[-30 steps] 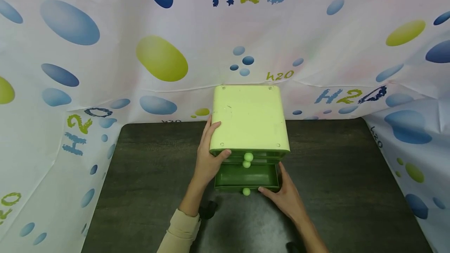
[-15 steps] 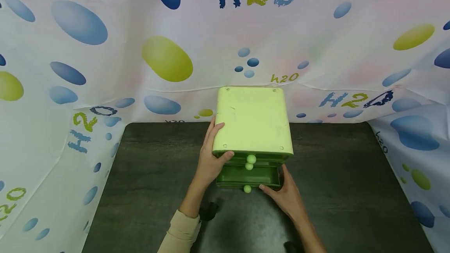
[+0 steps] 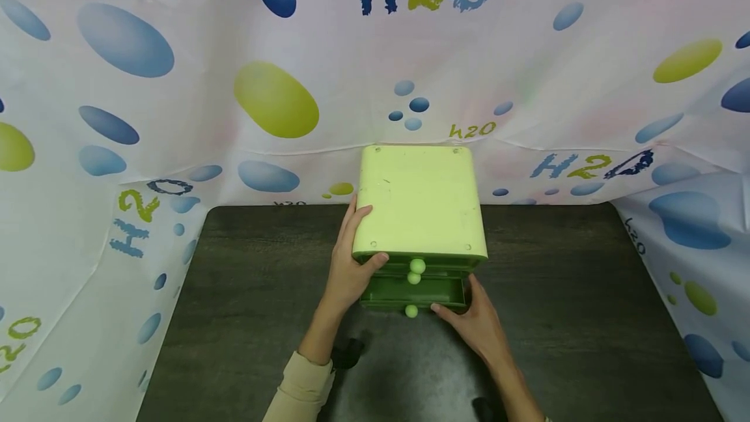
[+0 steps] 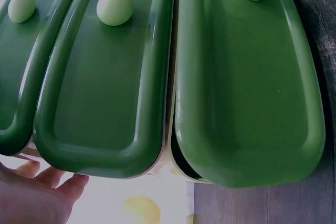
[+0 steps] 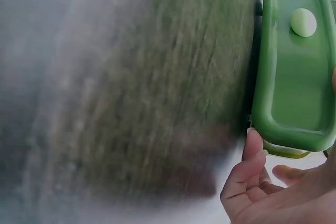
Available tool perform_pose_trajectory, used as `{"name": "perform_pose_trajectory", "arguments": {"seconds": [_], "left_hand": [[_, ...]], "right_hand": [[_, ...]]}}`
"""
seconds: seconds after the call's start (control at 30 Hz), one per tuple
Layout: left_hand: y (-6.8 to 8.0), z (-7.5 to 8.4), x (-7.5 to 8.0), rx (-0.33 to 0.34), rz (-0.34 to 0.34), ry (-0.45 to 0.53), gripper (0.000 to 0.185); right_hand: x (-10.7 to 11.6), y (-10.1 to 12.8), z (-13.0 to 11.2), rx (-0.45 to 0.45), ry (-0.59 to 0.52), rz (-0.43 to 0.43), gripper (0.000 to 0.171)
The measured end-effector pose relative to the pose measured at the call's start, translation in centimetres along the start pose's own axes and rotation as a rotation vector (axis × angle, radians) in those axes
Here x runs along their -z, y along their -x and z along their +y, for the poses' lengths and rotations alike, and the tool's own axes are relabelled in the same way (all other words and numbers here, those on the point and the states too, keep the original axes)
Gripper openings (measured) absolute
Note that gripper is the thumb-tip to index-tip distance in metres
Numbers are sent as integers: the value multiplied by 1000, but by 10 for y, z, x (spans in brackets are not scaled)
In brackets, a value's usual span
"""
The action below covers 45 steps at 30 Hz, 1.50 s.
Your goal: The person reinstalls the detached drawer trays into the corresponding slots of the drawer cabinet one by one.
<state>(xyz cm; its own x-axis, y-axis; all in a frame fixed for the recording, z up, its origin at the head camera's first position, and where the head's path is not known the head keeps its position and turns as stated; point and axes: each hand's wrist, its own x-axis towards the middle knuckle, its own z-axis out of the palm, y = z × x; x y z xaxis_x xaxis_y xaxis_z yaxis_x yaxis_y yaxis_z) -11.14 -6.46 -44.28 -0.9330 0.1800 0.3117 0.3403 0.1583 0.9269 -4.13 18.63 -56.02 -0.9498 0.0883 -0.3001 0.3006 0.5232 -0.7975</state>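
Observation:
A small light-green drawer cabinet (image 3: 418, 200) stands near the back of the table, its dark green drawer fronts facing me, each with a round pale knob. Its bottom drawer (image 3: 381, 307) sticks partly out, with a bare green inside showing. My left hand (image 3: 347, 272) holds the cabinet's left front corner, fingers along the side and thumb over the front edge. At the drawer's right front corner, my right hand (image 3: 480, 327) has its thumb on the front and fingers along the side. The left wrist view shows the upper two drawer fronts (image 4: 105, 87) lying back from the bottom one.
The dark wood-look table (image 3: 252, 279) extends to both sides and in front of the cabinet. Behind it hangs a white printed cloth (image 3: 193, 103) with blue and green spots, which also runs down the left and right sides. A dark wrist camera (image 3: 348, 352) sits by the left wrist.
The bottom drawer has slid a little further into the cabinet, with my right hand moving along at its corner. My left hand keeps its hold. The head view has shifted slightly.

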Motion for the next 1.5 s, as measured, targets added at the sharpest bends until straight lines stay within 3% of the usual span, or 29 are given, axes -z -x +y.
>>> {"name": "perform_pose_trajectory", "arguments": {"seconds": [0.13, 0.27, 0.43, 0.57, 0.8, 1.5], "left_hand": [[0, 0, 0, -5, -1, -6, 94], [0, -18, -2, -10, 6, -23, 90], [1, -39, -3, -15, 16, -42, 85], [1, -33, -3, 1, 17, -39, 88], [1, -2, -1, -2, 7, 4, 94], [-1, 3, 0, 6, 4, -4, 96]], "right_hand": [[-1, -3, -3, 62, 30, 51, 103], [0, -6, -7, 99, 77, 102, 84], [-1, -7, -7, 93, 99, 112, 85], [-2, -9, -6, 85, 106, 120, 86], [-2, -13, -6, 70, 119, 114, 87], [-9, -15, -7, 146, 207, 219, 81]]}}
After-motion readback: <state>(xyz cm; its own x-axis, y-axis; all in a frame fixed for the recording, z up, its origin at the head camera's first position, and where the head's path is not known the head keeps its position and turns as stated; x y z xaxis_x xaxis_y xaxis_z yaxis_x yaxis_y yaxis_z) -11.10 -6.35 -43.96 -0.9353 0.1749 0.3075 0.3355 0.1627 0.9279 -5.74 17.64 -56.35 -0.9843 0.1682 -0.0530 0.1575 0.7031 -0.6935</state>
